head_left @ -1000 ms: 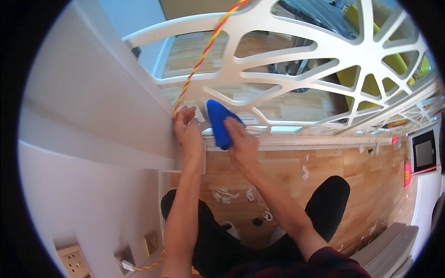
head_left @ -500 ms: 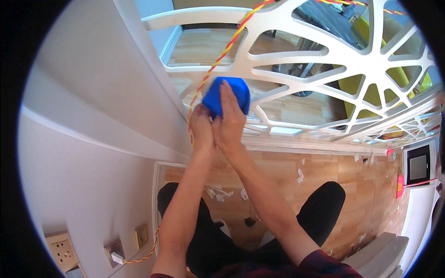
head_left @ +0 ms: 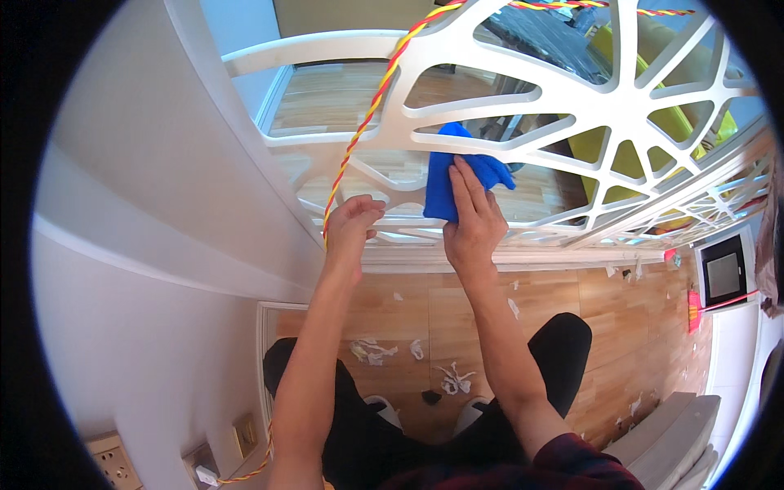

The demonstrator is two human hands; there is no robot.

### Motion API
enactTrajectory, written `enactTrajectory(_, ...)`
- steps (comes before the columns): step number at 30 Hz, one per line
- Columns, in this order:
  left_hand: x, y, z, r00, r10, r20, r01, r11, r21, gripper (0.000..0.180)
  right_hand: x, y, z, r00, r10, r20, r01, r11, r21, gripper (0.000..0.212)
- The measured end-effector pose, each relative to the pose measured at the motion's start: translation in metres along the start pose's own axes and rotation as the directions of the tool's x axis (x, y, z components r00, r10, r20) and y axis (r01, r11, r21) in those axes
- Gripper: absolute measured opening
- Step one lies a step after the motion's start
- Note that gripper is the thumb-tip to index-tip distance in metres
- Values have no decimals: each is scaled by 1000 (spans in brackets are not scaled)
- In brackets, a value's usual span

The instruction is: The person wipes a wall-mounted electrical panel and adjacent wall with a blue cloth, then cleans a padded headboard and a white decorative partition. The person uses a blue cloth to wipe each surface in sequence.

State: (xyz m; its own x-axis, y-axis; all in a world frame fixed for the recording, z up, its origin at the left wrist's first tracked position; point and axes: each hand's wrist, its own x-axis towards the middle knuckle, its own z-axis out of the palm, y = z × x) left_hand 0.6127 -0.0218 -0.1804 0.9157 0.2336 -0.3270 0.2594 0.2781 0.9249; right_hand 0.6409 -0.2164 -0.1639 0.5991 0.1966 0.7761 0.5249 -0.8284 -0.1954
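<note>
A white openwork lattice panel (head_left: 572,106) stands in front of me. My right hand (head_left: 472,219) presses a blue cloth (head_left: 452,173) flat against one of its bars, fingers laid over the cloth. Just to the left, my left hand (head_left: 353,220) is curled around a twisted red-and-yellow cord (head_left: 371,106). The cord runs up along the lattice to the top edge. Both forearms rise from the lower edge.
A white wall (head_left: 147,212) with a moulding fills the left side. Wall sockets (head_left: 114,457) sit at the lower left. Scraps of white paper (head_left: 371,351) lie on the wooden floor (head_left: 637,318) around my feet. A white step (head_left: 670,433) shows at lower right.
My right hand has carried the blue cloth up and to the right along the lattice. My left hand has stayed on the cord, and the view has tilted upward.
</note>
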Motion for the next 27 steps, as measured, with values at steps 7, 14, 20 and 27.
enactTrajectory(7,3,-9,4,993,85,-82,-87,996,-26,32,-44,-19,35,996,7,86,-21,987,157,61)
enactTrajectory(14,4,-7,-16,987,72,-143,-81,995,-61,26,-57,-51,42,975,197,102,-220,809,545,70)
enactTrajectory(20,1,-3,-10,994,17,-109,-22,999,-48,30,-80,-26,50,866,465,-185,-297,774,559,70)
enactTrajectory(27,1,-10,9,995,46,-85,-38,995,87,43,-78,-35,89,757,630,175,-596,556,579,78)
